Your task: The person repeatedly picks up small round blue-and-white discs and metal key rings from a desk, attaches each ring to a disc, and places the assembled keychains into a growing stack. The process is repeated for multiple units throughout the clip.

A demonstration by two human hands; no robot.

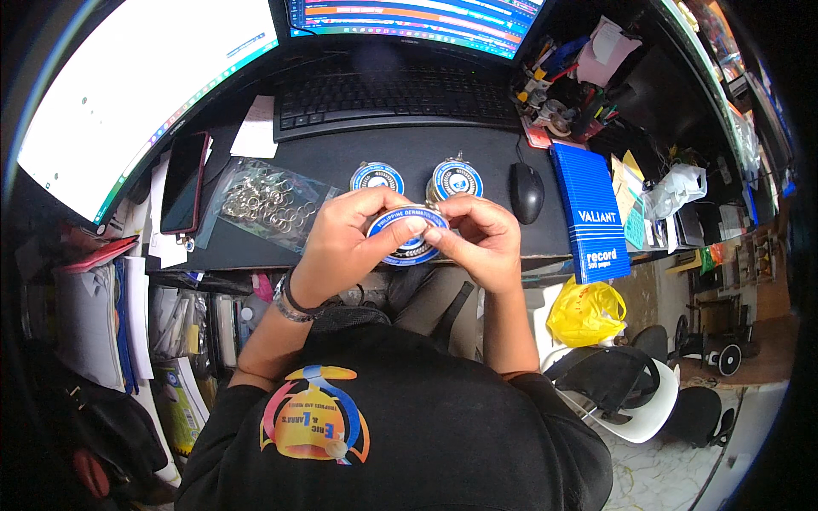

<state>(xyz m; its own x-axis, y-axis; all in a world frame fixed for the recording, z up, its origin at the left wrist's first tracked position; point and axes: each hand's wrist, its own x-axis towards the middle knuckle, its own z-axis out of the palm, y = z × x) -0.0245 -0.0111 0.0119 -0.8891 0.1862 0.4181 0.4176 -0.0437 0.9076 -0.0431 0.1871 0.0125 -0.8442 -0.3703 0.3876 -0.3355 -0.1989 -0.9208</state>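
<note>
Between my two hands, over the desk's front edge, is a round badge (409,253) with a blue rim and a dark-and-white emblem. My left hand (349,243) grips its left side, with the thumb across its face. My right hand (484,238) pinches its upper right edge between thumb and fingers. A small bit of metal shows at the rim by the right fingertips; its shape is mostly hidden. Just beyond my hands lie two matching groups of round badges, a left stack (377,176) and a right stack (457,180). Left of them is a clear plastic bag (268,204) of metal split rings.
A black keyboard (392,98) lies behind the badges, under two monitors. To the right are a black mouse (527,192) and a blue record book (592,213). A phone (184,183) lies at left. A yellow plastic bag (586,312) sits below the desk's right side.
</note>
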